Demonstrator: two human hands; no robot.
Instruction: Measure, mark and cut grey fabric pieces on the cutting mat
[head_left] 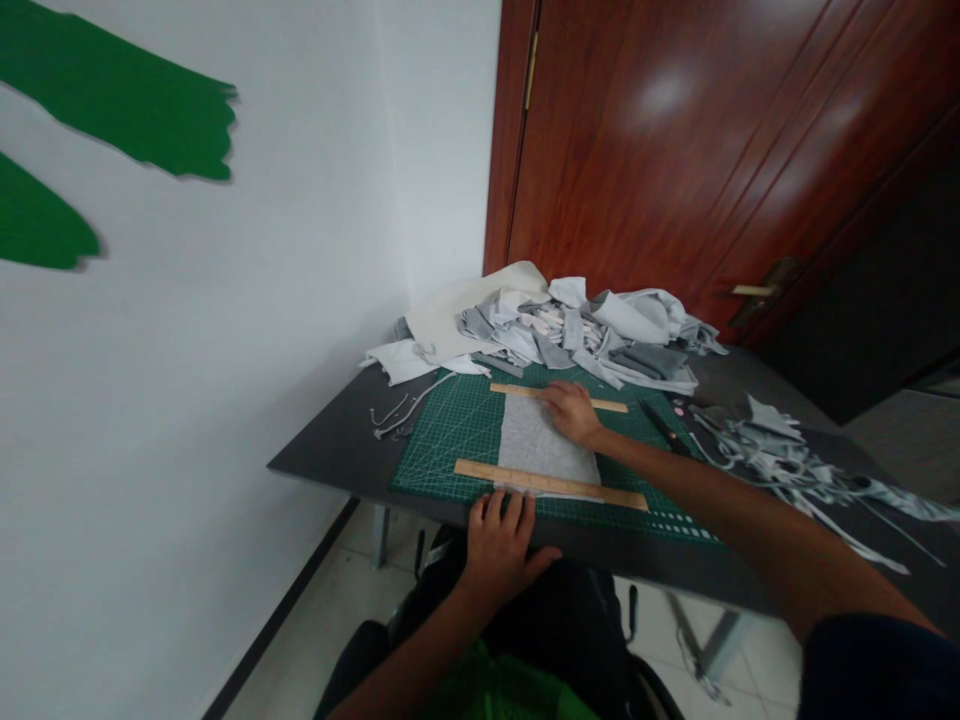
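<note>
We are seeing the grey cloth lying on the green mat on the bench, the near ruler crossing its near end and the far ruler following its far edge. Our left hand is resting open, fingers spread, just by the near ruler; our right hand is bending its fingers over the far ruler, whether gripping we cannot tell. Ideally, we should be pressing lightly, smoothing without stretching and checking that both rulers are sitting square.

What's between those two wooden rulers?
In the head view, grey cloth lies between the near ruler and the far ruler, the right hand over part of it, green mat showing beside it.
</note>
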